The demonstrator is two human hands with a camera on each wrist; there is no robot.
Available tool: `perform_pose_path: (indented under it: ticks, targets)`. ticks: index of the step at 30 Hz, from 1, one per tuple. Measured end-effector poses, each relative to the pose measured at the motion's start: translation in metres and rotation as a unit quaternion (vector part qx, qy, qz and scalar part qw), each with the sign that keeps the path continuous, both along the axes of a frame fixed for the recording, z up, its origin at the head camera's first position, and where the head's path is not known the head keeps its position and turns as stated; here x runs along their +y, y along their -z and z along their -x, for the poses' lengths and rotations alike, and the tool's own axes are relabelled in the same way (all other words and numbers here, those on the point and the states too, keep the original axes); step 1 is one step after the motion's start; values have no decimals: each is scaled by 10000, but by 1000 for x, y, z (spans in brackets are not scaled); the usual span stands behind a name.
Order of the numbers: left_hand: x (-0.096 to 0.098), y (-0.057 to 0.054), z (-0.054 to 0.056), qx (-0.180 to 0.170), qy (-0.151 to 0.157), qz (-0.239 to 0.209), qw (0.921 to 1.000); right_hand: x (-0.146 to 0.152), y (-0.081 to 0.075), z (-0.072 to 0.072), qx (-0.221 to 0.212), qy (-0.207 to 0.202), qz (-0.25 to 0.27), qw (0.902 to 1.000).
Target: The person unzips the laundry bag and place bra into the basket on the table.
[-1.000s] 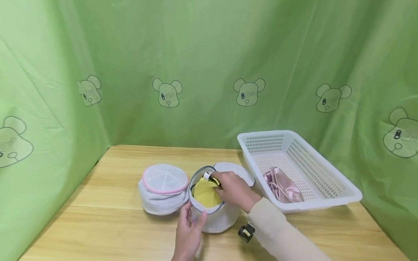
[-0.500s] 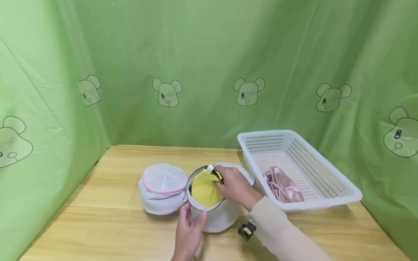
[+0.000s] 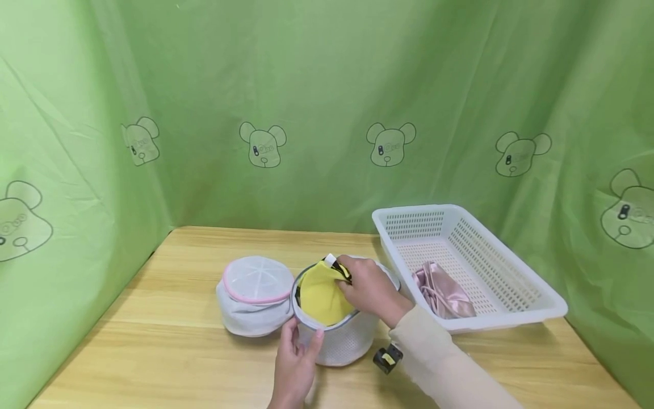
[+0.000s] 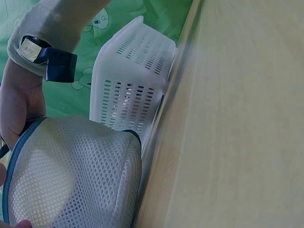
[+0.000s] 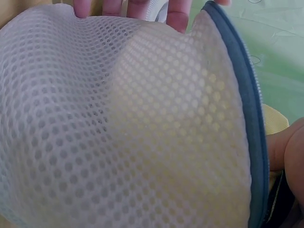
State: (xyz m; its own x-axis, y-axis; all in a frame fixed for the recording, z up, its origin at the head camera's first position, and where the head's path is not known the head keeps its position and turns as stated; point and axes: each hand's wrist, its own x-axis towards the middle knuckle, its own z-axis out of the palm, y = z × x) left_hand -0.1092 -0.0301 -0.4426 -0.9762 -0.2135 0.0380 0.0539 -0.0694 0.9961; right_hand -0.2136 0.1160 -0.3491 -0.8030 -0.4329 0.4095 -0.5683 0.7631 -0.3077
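Note:
A white mesh laundry bag (image 3: 347,343) with a blue-grey zip edge stands on the table, its top open. My left hand (image 3: 295,363) holds the bag's near left side, thumb at the rim. Inside sits a yellow garment (image 3: 323,295) with black edging and a white tag; its shape shows dimly through the mesh in the right wrist view. At the far right of the opening, my right hand (image 3: 370,287) pinches the garment's black edge. The right fingertips are partly hidden by the cloth. The bag's round lid is folded back behind the right hand.
Left of the bag sits another mesh laundry bag (image 3: 255,318) with a pink-edged lid. A white plastic basket (image 3: 511,267) at the right holds a shiny pink satin garment (image 3: 444,289). Green curtains (image 3: 327,187) surround the wooden table (image 3: 179,352).
My right hand has drawn the yellow garment's edge and tag up and slightly right, and more yellow cloth shows in the opening. The left hand stays in place.

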Motion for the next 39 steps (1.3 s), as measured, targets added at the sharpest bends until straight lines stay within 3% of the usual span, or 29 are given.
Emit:
perform_pose_path:
  ticks: [21, 39]
  targets:
    - [0, -2, 0, -90, -35, -86, 9999, 1, -6, 1, -59, -5, 164, 9998]
    - [2, -1, -1, -109, -82, 14, 9999, 0, -11, -1, 373, -70, 374, 9986]
